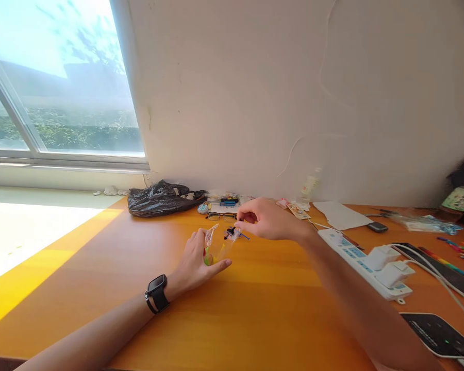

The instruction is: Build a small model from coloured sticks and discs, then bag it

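Observation:
My left hand, with a watch on its wrist, is curled round a clear plastic bag low over the table. Small green and yellow pieces show in the bag, beside my fingers. The thumb of this hand stretches out along the near side. My right hand is at the bag's far right, thumb and fingers pinched on a small black piece. A thin blue stick pokes out beside it. My fingers partly cover the black piece, and its kind cannot be made out.
Behind my hands lie eyeglasses and a black plastic bag. To the right, a white power strip with plugged-in chargers and cables lies near my right forearm. A white paper sheet and a black power bank are also there.

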Demonstrator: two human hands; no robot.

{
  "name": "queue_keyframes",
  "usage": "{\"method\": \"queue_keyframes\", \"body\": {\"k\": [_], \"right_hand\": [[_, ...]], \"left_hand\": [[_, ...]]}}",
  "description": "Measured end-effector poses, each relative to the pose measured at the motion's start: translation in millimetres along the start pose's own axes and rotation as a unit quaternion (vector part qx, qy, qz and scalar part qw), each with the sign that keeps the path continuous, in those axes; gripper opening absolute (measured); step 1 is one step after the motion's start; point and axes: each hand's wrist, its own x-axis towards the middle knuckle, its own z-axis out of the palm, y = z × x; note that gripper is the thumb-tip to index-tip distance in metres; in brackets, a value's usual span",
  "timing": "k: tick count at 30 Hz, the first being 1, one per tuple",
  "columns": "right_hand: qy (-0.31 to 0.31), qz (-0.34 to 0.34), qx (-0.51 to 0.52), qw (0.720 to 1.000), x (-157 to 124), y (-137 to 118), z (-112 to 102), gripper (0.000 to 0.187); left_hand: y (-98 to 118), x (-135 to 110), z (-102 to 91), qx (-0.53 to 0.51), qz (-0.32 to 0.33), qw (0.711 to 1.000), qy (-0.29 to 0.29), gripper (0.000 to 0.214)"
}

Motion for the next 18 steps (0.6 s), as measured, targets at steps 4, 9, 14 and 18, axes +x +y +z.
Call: {"method": "queue_keyframes", "body": {"k": [4, 9, 14, 18], "right_hand": [[-0.022, 0.003, -0.021, 1.000, -1, 2, -3, 0.031], [-0.026, 0.022, -0.021, 0.999, -3, 1, -4, 0.024], [-0.016, 0.034, -0.037, 0.999, -1, 9, -3, 0.024], [-0.029, 0.058, -0.065, 0.996, 6, 38, 0, 0.024]], "left_hand": [[-1, 0, 1.1, 0.006, 0.007, 1.000, -0.005, 0.053], [-4, 0, 2.1, 0.010, 0.013, 1.000, -0.003, 0.058], [-6, 1, 2.0, 0.005, 0.031, 0.999, -0.005, 0.052], [-8, 2, 3.1, -0.006, 0.017, 1.000, -0.006, 0.046]]}}
